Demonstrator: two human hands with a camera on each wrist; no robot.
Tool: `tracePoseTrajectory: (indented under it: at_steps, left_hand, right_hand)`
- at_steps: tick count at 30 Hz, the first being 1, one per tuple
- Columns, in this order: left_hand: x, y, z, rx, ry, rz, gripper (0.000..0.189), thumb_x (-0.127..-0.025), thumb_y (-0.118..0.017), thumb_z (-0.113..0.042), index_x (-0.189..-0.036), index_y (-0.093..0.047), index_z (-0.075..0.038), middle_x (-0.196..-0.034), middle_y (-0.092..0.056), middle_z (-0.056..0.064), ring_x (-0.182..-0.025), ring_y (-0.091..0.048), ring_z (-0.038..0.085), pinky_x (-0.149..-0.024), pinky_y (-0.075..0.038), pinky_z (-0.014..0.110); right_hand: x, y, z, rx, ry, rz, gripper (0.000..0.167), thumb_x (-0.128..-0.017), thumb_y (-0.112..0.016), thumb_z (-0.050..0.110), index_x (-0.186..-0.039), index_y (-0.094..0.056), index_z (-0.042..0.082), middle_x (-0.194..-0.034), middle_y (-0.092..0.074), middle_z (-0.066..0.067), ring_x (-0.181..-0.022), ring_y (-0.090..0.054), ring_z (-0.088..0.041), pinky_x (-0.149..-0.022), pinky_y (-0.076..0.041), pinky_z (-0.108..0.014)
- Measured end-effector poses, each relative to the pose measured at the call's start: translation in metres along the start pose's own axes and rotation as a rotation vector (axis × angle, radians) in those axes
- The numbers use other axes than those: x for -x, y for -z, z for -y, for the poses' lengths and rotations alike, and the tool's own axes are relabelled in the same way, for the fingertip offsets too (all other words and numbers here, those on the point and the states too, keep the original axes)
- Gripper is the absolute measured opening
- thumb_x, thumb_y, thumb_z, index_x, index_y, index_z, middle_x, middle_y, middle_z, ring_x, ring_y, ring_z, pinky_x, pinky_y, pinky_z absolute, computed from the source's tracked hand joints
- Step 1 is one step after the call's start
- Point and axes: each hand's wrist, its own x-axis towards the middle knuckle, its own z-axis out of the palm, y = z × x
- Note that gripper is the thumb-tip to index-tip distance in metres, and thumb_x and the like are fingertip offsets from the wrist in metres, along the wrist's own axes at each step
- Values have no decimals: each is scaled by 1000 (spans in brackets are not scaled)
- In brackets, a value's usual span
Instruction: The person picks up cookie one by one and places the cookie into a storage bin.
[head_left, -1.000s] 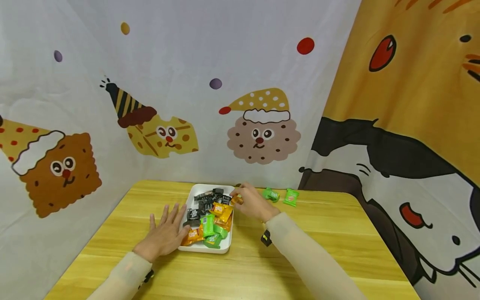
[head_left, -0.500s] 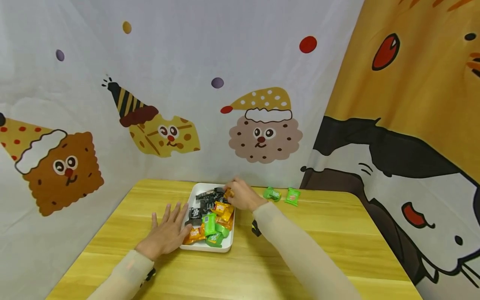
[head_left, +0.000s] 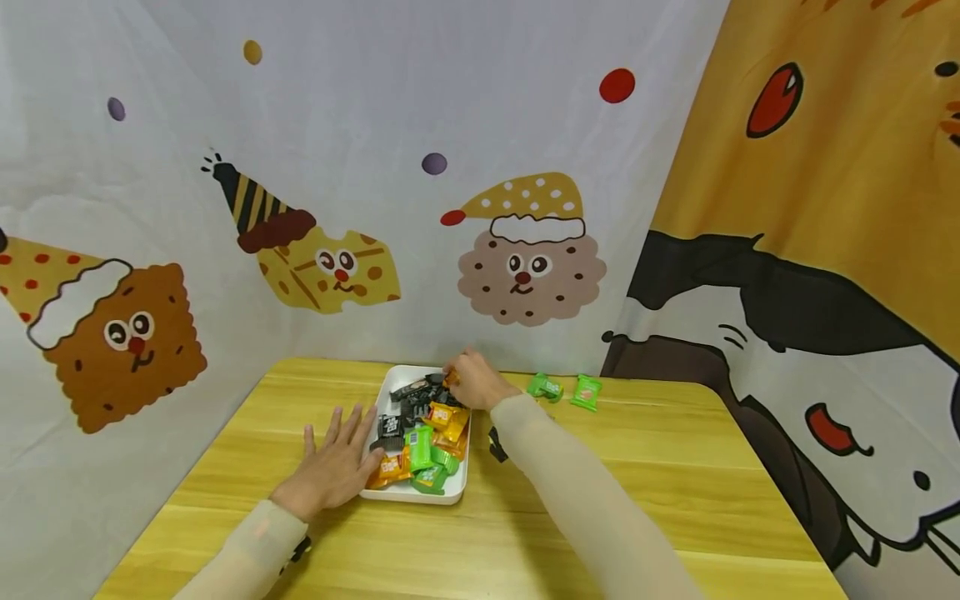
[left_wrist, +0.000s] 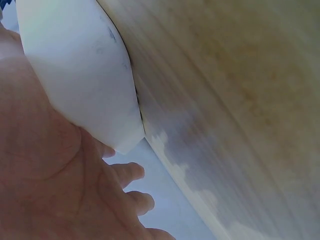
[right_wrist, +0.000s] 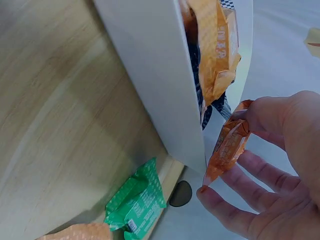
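A small orange-wrapped snack packet [right_wrist: 229, 145] is pinched between the thumb and fingers of my right hand [head_left: 480, 382], held over the back right corner of a white tray [head_left: 448, 500]. Black packets [head_left: 390, 428] fill the tray's back and left. Orange packets [head_left: 447, 421] lie at its right and front, with green packets [head_left: 418, 448] among the front ones. My left hand [head_left: 330, 462] is spread with straight fingers against the tray's left side. In the left wrist view its palm [left_wrist: 45, 150] lies along the white tray wall [left_wrist: 85, 70].
Two green packets, one [head_left: 545, 387] nearer the tray and another [head_left: 587, 392] farther right, lie at the back of the wooden table [head_left: 637, 467]. An orange wrapper [right_wrist: 80, 232] shows on the tabletop in the right wrist view. A cartoon-printed curtain [head_left: 360, 100] hangs right behind the table.
My right hand has moved left with the orange packet, from beside the tray's right rim to over its back right corner. My left hand has stayed at the tray's left side.
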Motion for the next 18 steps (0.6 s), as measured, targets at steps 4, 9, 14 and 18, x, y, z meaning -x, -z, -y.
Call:
tracePoseTrajectory:
  at_steps: [4,9,14,18]
  left_hand:
    - [1,1,0,2,5,0,82,-125,-45,-54,-189,-15,-12,-195,-10,25,-180,0,59,-132,4,97]
    - [1,0,0,2,5,-4,82,-125,-45,-54,-189,-16,-13,-195,-12,25,-180,-2,60,-133,3,97]
    - [0,-1,-1,0,9,-6,82,-124,-46,-54,-189,-16,-13,-195,-12,25,-180,-3,60,-133,3,96]
    - [1,0,-2,0,9,-3,82,-125,-45,-53,-189,-15,-13,-195,-12,25,-180,-3,60,-133,4,96]
  right_hand:
    - [-6,-4,3,-21,-8,-11,37,-111,-78,9,-148,-79,6,-150,-71,-19,-137,-70,-34,-111,-66,-47]
    - [-10,-8,6,-17,-13,-40,33,-112,-78,9,-144,-81,7,-145,-74,-16,-136,-71,-34,-111,-67,-47]
    - [-10,-11,7,-9,-11,-41,32,-114,-76,11,-146,-80,7,-147,-76,-16,-137,-72,-35,-111,-67,-47]
    - [-10,-13,8,-25,3,-29,37,-117,-72,15,-154,-75,9,-156,-75,-16,-144,-71,-36,-119,-65,-49]
